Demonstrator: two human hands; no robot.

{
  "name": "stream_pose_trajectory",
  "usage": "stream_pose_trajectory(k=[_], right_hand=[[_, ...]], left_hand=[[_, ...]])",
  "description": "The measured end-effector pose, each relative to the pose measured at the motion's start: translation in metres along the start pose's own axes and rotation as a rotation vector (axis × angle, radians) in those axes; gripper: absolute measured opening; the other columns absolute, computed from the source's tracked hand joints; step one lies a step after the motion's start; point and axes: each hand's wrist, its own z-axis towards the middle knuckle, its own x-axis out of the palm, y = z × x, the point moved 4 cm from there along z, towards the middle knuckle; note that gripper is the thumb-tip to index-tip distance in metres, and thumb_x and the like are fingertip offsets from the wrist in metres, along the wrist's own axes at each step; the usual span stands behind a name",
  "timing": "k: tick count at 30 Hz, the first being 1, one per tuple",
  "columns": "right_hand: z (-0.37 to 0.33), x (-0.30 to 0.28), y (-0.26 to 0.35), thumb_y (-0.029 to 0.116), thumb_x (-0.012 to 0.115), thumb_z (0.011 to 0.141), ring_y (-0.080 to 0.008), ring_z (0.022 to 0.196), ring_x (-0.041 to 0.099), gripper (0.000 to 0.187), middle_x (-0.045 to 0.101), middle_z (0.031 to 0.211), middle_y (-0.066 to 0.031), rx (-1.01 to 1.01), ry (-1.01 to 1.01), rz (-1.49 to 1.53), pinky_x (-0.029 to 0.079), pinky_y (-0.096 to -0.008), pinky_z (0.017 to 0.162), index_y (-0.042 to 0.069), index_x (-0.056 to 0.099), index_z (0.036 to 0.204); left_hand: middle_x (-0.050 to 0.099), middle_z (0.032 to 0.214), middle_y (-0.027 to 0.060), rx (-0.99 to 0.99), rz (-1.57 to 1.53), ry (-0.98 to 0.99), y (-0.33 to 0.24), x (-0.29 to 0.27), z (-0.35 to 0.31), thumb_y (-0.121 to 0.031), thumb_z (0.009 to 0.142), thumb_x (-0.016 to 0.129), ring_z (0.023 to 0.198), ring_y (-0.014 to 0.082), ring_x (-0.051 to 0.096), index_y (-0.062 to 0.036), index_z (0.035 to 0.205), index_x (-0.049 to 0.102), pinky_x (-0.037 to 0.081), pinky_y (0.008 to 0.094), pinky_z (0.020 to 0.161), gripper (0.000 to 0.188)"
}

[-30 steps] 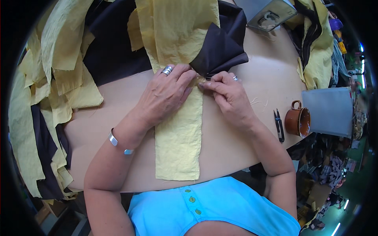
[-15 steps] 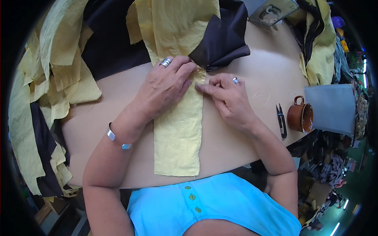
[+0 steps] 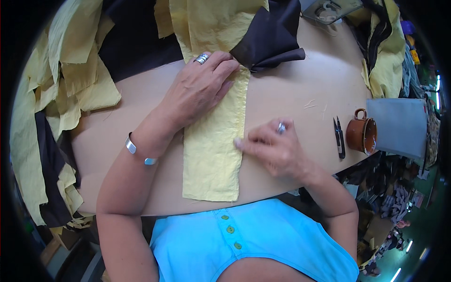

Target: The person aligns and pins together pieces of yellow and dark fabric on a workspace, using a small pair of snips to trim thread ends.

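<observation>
A long yellow cloth strip [image 3: 211, 164] lies on the table, its near end close to my blue top. My left hand [image 3: 202, 87] rests over the strip's upper part, pressing it down, thumb and forefinger apart. Lower down, my right hand [image 3: 277, 148] is slightly smeared by motion; an outstretched fingertip touches the strip's right edge, where a seam runs. The hand grips nothing that I can see. Above my left hand the strip meets a wider yellow cloth [image 3: 216, 23] and a dark brown cloth [image 3: 272, 37], the join partly hidden by my fingers.
Yellow and dark pieces of cloth [image 3: 98, 89] hang over the table's left side. To the right lie a pair of black-handled thread snips [image 3: 339, 138], a brown mug [image 3: 361, 135] and loose threads [image 3: 317, 107]. A grey box-like thing [image 3: 397, 127] stands beyond the mug.
My right hand has slid down along the strip's right edge toward me. My left hand stays on the strip's upper part. The whole view has shifted a little.
</observation>
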Motion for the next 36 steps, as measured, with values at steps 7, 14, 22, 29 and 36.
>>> stream_pose_trajectory(k=[7,14,22,29,36], right_hand=[[0.005,-0.003,-0.003,0.002,0.056,0.072,-0.0138,0.075,0.049,0.038,0.056,0.085,0.0023,0.113,-0.031,0.051,0.029,-0.0330,0.079,0.016,0.067,0.105],[-0.016,0.003,0.024,0.011,0.059,0.071,-0.0108,0.074,0.047,0.037,0.055,0.084,0.0050,-0.152,0.005,-0.152,0.029,-0.0321,0.078,0.014,0.066,0.107],[-0.041,0.011,0.062,0.018,0.058,0.073,-0.0104,0.074,0.045,0.030,0.053,0.086,0.0056,-0.290,0.062,-0.067,0.029,-0.0323,0.078,0.011,0.068,0.101],[-0.011,-0.003,0.027,0.015,0.056,0.075,-0.0100,0.078,0.049,0.027,0.055,0.091,0.0027,0.000,0.016,-0.143,0.030,-0.0361,0.083,0.010,0.065,0.100],[-0.039,0.012,0.064,0.019,0.057,0.073,-0.0100,0.074,0.047,0.029,0.053,0.089,0.0043,-0.301,0.017,-0.283,0.030,-0.0371,0.085,0.011,0.065,0.100]], left_hand=[[0.053,0.108,0.0096,0.000,0.006,-0.015,0.003,0.002,-0.002,-0.009,0.080,0.062,0.095,0.0292,0.055,-0.0066,0.108,0.054,0.045,0.0370,0.079,0.029],[0.054,0.107,0.0101,0.030,0.009,-0.035,0.002,0.002,-0.001,-0.009,0.079,0.063,0.096,0.0301,0.055,-0.0067,0.108,0.054,0.045,0.0372,0.080,0.030],[0.055,0.108,0.0103,0.038,0.016,-0.033,0.004,0.004,-0.001,-0.011,0.081,0.062,0.097,0.0298,0.055,-0.0073,0.108,0.054,0.046,0.0377,0.079,0.029],[0.055,0.109,0.0098,0.023,0.024,-0.029,0.006,0.004,-0.003,-0.012,0.081,0.062,0.098,0.0294,0.055,-0.0082,0.109,0.053,0.046,0.0374,0.080,0.029],[0.055,0.108,0.0100,0.026,0.011,-0.013,0.003,0.001,-0.002,-0.012,0.081,0.062,0.098,0.0294,0.055,-0.0085,0.110,0.053,0.045,0.0374,0.080,0.030]])
